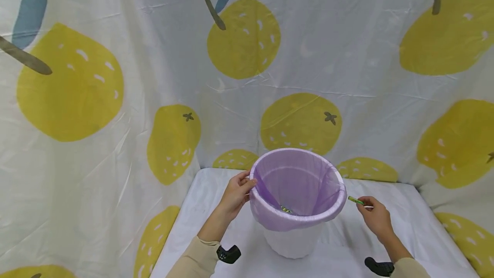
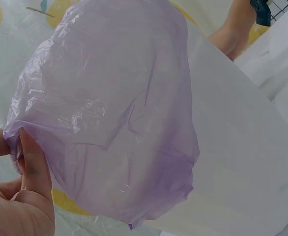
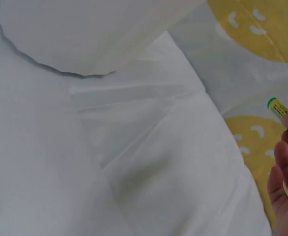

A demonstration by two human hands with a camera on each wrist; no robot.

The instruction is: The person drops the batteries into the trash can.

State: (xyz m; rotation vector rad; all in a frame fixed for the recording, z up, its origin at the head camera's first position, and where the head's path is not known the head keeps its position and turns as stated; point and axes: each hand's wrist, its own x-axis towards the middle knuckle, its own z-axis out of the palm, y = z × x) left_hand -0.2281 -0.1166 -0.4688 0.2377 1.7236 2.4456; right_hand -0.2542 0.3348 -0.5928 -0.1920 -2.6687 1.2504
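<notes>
Now we pinch the thin purple plastic liner [image 1: 297, 183] at the rim of the round white bin [image 1: 293, 239] with our left hand [image 1: 235, 194], while our right hand [image 1: 376, 218] (just beside the bin) grips a small green stick [image 1: 355, 200].

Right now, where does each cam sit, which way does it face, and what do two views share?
Head: on the head, facing forward and down at the white bin with its purple liner; both forearms, left hand, right hand show.
Left wrist: beside the bin, facing the liner's folded-over edge; thumb on it.
Right wrist: facing the white cloth and bin base; fingers hold a green stick.
Shared: head and right wrist both show the stick.
</notes>
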